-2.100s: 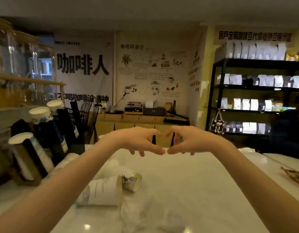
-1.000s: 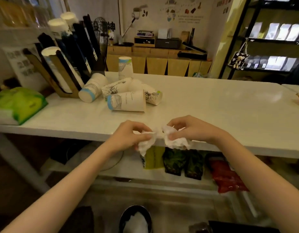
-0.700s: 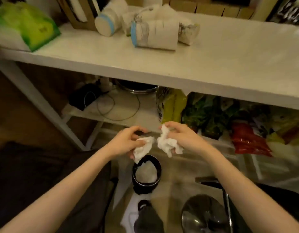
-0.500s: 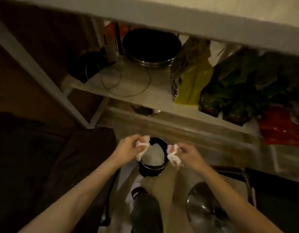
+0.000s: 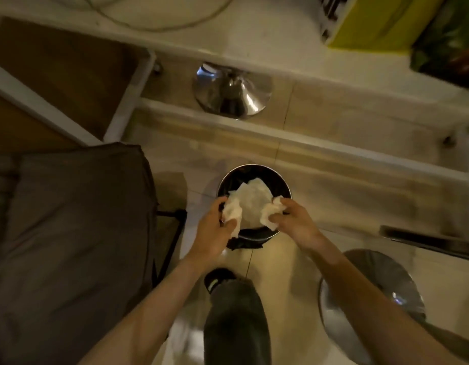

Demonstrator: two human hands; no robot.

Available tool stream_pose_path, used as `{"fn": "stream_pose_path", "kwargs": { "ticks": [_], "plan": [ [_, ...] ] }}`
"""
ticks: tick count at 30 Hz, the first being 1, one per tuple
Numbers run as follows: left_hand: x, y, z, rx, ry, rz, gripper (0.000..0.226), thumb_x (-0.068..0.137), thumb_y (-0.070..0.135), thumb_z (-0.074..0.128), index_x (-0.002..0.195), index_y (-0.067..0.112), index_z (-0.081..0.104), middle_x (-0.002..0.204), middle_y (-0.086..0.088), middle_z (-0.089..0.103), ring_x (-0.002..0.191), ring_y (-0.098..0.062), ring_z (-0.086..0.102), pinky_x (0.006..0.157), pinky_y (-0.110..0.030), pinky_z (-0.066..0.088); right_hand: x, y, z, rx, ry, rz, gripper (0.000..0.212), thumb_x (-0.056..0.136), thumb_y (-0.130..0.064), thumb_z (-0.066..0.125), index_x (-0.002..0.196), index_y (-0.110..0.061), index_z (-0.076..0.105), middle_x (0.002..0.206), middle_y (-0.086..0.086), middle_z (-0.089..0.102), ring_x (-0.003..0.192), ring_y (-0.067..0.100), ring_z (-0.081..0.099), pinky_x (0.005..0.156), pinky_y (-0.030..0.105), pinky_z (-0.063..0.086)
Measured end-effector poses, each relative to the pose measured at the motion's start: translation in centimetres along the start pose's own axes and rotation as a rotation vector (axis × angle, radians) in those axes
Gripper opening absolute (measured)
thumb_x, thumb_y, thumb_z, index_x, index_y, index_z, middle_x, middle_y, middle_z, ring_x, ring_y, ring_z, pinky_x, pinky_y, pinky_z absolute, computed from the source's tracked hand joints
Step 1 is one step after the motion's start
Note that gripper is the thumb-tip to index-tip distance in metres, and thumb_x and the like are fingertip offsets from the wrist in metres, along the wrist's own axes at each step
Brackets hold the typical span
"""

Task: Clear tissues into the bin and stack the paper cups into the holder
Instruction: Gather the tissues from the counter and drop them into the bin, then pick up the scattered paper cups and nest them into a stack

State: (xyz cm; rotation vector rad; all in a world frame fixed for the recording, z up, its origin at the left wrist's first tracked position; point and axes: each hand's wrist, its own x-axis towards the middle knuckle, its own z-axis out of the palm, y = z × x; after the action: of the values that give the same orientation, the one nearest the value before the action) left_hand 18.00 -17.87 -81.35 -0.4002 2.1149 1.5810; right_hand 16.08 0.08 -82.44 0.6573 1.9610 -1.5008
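A small round black bin (image 5: 279,177) stands on the floor under the counter, with white tissue (image 5: 253,198) lying inside it. My left hand (image 5: 215,233) is over the bin's left rim, closed on a crumpled white tissue (image 5: 232,212). My right hand (image 5: 294,222) is over the right rim, closed on a second crumpled tissue (image 5: 270,214). Both tissues hang just above the bin's opening. The paper cups and the cup holder are out of view.
A chrome stool base (image 5: 232,92) stands beyond the bin and another (image 5: 381,288) at the lower right. A dark padded seat (image 5: 70,233) fills the left. My leg and shoe (image 5: 233,312) are just below the bin. The low shelf (image 5: 254,35) carries yellow and green bags.
My view has tipped from the counter down to the floor. Both hands picked up tissues from the counter and carried them down until they sit right over the bin.
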Motion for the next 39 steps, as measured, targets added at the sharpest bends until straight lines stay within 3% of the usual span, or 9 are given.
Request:
{"fn": "stream_pose_path", "kwargs": {
  "ticks": [2,6,10,17,20,23,28,33,39],
  "plan": [
    [2.3,-2.0,0.8,-0.011,-0.005,-0.016,0.039,0.086,0.007,0.052,0.122,0.015,0.040,0.110,-0.006,0.054,0.098,-0.019,0.055,0.077,-0.030,0.051,2.8,1.4,0.7,-0.044,-0.046,0.009,0.052,0.081,-0.002,0.058,0.130,-0.007,0.042,0.123,0.015,0.050,0.109,0.028,0.052,0.082,0.030,0.048],
    [6.4,-5.3,1.9,-0.018,-0.088,-0.088,0.039,0.090,0.012,0.047,0.127,0.021,0.035,0.110,0.002,0.048,0.098,-0.009,0.049,0.070,-0.013,0.047,7.2,4.1,2.0,-0.168,-0.143,0.035,0.063,0.082,-0.002,0.056,0.138,-0.016,0.030,0.141,0.015,0.034,0.125,0.031,0.039,0.102,0.039,0.039],
    [8.7,-7.2,2.9,-0.006,-0.245,-0.179,0.051,0.092,0.024,0.042,0.139,0.023,0.020,0.131,0.001,0.044,0.122,-0.016,0.042,0.103,-0.030,0.035,9.5,5.1,2.5,-0.262,-0.208,0.004,0.076,0.084,-0.002,0.055,0.143,-0.022,0.012,0.150,0.013,0.022,0.133,0.030,0.031,0.099,0.030,0.034],
    [8.0,-4.4,2.1,0.042,-0.211,-0.254,0.039,0.083,0.005,0.053,0.119,0.020,0.047,0.126,-0.008,0.053,0.118,-0.028,0.049,0.103,-0.042,0.040,6.8,1.8,0.4,-0.290,-0.187,0.000,0.071,0.076,-0.002,0.065,0.138,-0.018,0.033,0.139,0.014,0.038,0.125,0.030,0.040,0.100,0.039,0.041],
    [6.3,-0.6,1.0,0.120,-0.247,-0.254,0.046,0.081,0.006,0.057,0.125,0.011,0.045,0.120,-0.014,0.057,0.114,-0.030,0.051,0.098,-0.045,0.043,3.7,-1.3,-0.4,-0.373,-0.164,-0.062,0.059,0.077,-0.005,0.064,0.131,-0.016,0.042,0.128,0.015,0.050,0.114,0.027,0.050,0.084,0.026,0.042],
    [4.4,5.0,-0.9,0.188,-0.299,-0.218,0.047,0.078,0.008,0.062,0.122,0.008,0.046,0.103,-0.003,0.057,0.102,-0.022,0.053,0.077,-0.025,0.046,-0.1,-5.5,-1.2,-0.469,-0.119,-0.143,0.042,0.078,-0.008,0.063,0.119,-0.014,0.054,0.111,0.011,0.059,0.105,0.025,0.056,0.078,0.024,0.039],
    [-1.6,15.8,-5.0,0.288,-0.432,-0.069,0.040,0.078,0.006,0.063,0.116,0.002,0.053,0.118,-0.017,0.058,0.107,-0.025,0.055,0.096,-0.038,0.044,-9.1,-13.7,-3.0,-0.387,-0.107,-0.231,0.044,0.078,-0.007,0.063,0.120,-0.009,0.052,0.113,0.016,0.062,0.105,0.027,0.058,0.091,0.033,0.043],
    [-9.7,26.7,-8.9,0.380,-0.395,0.094,0.037,0.076,0.023,0.067,0.111,0.023,0.053,0.089,0.012,0.060,0.077,0.007,0.056,0.062,-0.006,0.042,-19.0,-20.9,-4.8,-0.382,-0.086,-0.377,0.040,0.077,-0.003,0.065,0.115,-0.002,0.054,0.109,0.018,0.064,0.096,0.022,0.060,0.080,0.023,0.043],
    [-19.0,37.7,-12.5,0.534,-0.347,0.223,0.054,0.077,0.033,0.066,0.125,0.021,0.045,0.113,0.000,0.058,0.100,-0.011,0.055,0.080,-0.019,0.040,-29.4,-29.5,-6.8,-0.456,-0.040,-0.582,0.044,0.075,-0.016,0.068,0.117,-0.014,0.053,0.098,0.009,0.065,0.085,0.019,0.062,0.080,0.032,0.049]
  ]
}}
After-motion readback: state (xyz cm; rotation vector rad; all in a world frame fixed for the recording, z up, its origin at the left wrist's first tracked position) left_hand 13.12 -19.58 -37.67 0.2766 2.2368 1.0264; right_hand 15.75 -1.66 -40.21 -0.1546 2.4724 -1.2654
